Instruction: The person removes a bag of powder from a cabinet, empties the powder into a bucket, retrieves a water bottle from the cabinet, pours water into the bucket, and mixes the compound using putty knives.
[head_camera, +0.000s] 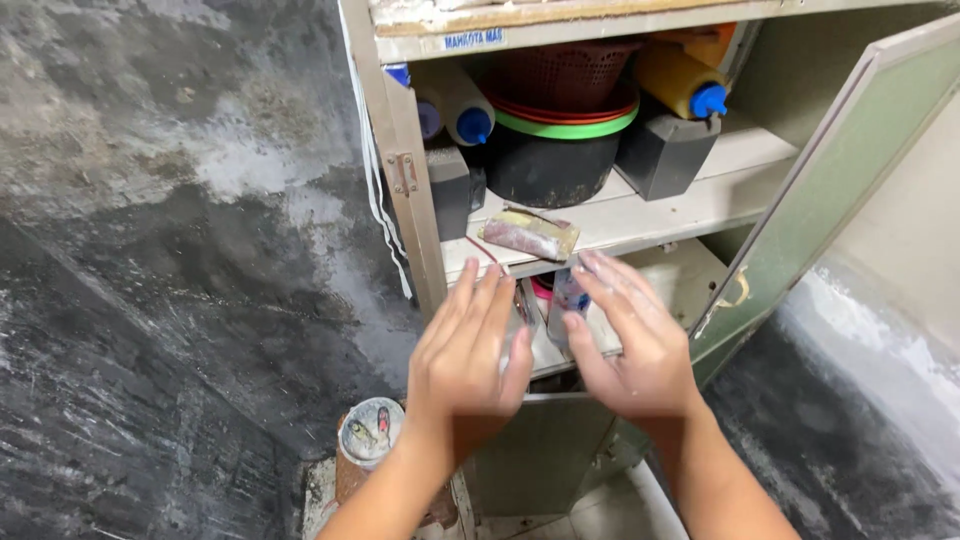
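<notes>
Apparently mid-reach, the left hand (465, 350) and right hand (635, 345) close around a small clear bottle (567, 300) standing on the cabinet's lower shelf (690, 275). Fingers spread loosely; whether they grip it, I cannot tell. It seems not yet lifted out. A flat packet (528, 234) lies on the shelf above.

Both hands, left grip (465, 350) and right grip (630, 340), fill the lower shelf's mouth. Between them stands a small bottle (568, 300). Above, a flat packet (528, 234) overhangs the upper shelf (640, 215). Right, the open door (850, 160) hems in; left lies open wall.
</notes>
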